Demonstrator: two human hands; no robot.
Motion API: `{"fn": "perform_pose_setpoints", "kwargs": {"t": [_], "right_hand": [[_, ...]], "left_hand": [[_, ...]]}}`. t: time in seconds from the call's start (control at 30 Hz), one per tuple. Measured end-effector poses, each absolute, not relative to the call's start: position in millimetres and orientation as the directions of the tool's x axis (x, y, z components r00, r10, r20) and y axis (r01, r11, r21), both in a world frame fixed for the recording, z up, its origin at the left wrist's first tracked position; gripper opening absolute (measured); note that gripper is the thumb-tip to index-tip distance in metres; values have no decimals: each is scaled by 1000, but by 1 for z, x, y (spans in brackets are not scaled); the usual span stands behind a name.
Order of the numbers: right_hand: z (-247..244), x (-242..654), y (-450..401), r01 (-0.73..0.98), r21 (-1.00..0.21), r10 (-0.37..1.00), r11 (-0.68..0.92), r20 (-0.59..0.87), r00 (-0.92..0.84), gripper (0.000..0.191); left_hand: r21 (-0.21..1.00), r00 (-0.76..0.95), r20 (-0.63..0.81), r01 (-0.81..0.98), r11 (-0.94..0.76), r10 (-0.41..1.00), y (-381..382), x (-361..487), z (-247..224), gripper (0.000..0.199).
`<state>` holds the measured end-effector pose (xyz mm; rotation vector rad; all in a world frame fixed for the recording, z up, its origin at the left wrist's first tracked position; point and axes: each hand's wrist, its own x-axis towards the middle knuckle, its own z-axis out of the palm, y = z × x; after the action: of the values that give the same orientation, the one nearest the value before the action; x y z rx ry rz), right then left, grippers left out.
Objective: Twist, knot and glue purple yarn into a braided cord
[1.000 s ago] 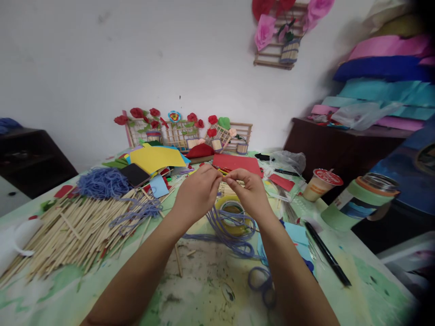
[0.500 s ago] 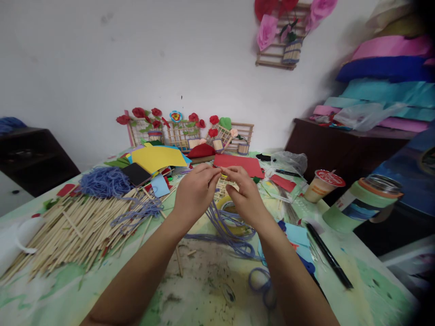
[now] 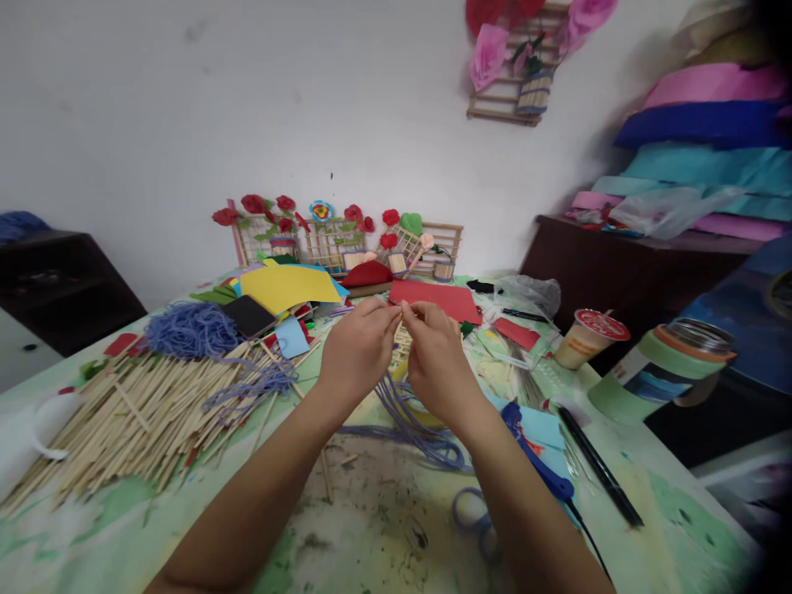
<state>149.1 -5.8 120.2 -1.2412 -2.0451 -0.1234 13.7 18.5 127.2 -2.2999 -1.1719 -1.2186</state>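
My left hand (image 3: 357,345) and my right hand (image 3: 438,356) meet at the fingertips over the middle of the table. Both are closed in a pinch, and what they hold between them is too small to make out. Beneath and between them hang strands of purple yarn (image 3: 405,417), which run down to the tabletop. A yellow roll of tape (image 3: 426,412) lies under my right hand, mostly covered. Part of a small stick lattice (image 3: 401,351) shows behind my fingers.
Bamboo sticks (image 3: 136,412) and a yarn heap (image 3: 193,330) lie left. Yellow paper (image 3: 289,285) and red paper (image 3: 433,299) are behind. On the right are a blue glue gun (image 3: 538,462), a black pen (image 3: 600,466), a cup (image 3: 591,337) and a green jar (image 3: 659,371).
My right hand has turned inward and its fingers have closed together beside my left fingertips, covering more of the tape. More of the blue glue gun shows. My left hand has hardly moved.
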Motion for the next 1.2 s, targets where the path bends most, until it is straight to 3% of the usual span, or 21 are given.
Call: {"fn": "perform_pose_setpoints", "kwargs": {"t": [0.37, 0.63, 0.7, 0.77, 0.87, 0.93, 1.1, 1.2], "right_hand": [[122, 150, -7, 822, -201, 717, 533, 624, -312, 59], [123, 155, -6, 793, -243, 726, 559, 606, -326, 61], [123, 157, -5, 757, -303, 727, 579, 611, -312, 60], [124, 159, -3, 657, -448, 740, 606, 621, -259, 57], [124, 164, 1, 337, -743, 813, 578, 556, -170, 53], [124, 167, 3, 161, -849, 862, 504, 480, -164, 51], [123, 166, 4, 45, -888, 880, 458, 445, -167, 53], [122, 163, 4, 111, -860, 864, 499, 483, -145, 52]], "left_hand": [[87, 333, 788, 773, -629, 518, 20, 11, 125, 21], [100, 289, 820, 778, -620, 495, 23, 4, 131, 19], [131, 224, 844, 794, -593, 487, 28, -5, 135, 18], [202, 129, 866, 793, -575, 482, 32, -13, 139, 17], [342, 7, 863, 727, -595, 505, 33, -18, 143, 16], [378, 11, 853, 676, -632, 521, 30, -14, 143, 15], [323, 184, 822, 629, -707, 539, 20, 2, 137, 16], [298, 246, 802, 625, -722, 544, 19, 6, 135, 17]]}}
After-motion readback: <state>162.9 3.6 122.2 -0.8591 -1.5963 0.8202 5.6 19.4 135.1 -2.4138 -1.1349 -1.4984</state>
